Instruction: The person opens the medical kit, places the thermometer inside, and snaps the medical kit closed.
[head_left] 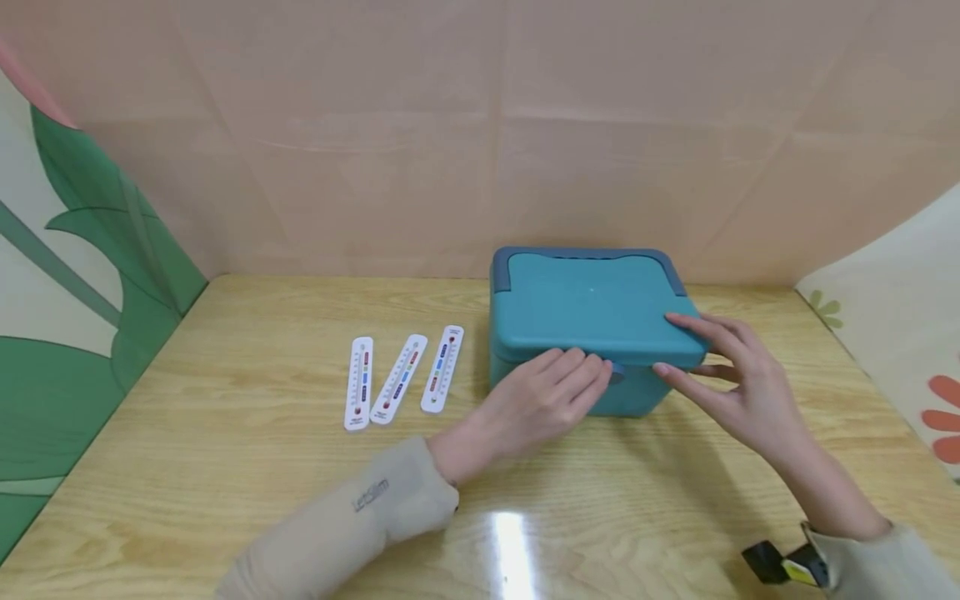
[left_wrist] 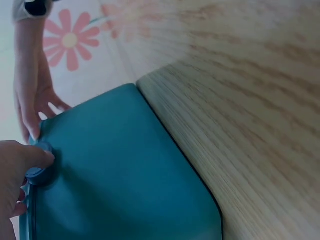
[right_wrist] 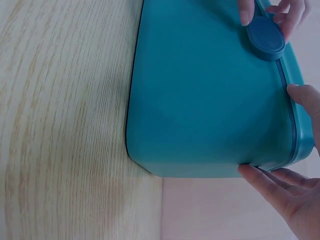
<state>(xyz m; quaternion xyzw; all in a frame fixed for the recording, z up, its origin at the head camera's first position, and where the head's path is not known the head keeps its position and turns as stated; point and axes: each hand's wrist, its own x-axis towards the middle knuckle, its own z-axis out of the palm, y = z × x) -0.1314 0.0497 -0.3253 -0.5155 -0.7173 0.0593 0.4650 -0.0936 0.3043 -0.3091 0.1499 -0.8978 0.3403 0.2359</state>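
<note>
A teal storage box [head_left: 637,402] stands on the table with its lid [head_left: 592,300] down. At the lid's front edge, my left hand [head_left: 551,396] pinches the round blue latch [right_wrist: 266,36], thumb on one side and fingers on the other. My right hand [head_left: 750,387] holds the lid's front right corner, its thumb at the front and its fingers around the side. Left of the box lie three white thermometer strips [head_left: 399,379] with coloured markings, apart from both hands. The box's inside is hidden.
The wooden table [head_left: 247,392] reaches back to a pinkish cloth backdrop [head_left: 360,167]. Printed side panels stand left and right, one with green leaves [head_left: 142,275], the other with a red flower [head_left: 945,421]. A dark strap [head_left: 787,563] is at the right wrist.
</note>
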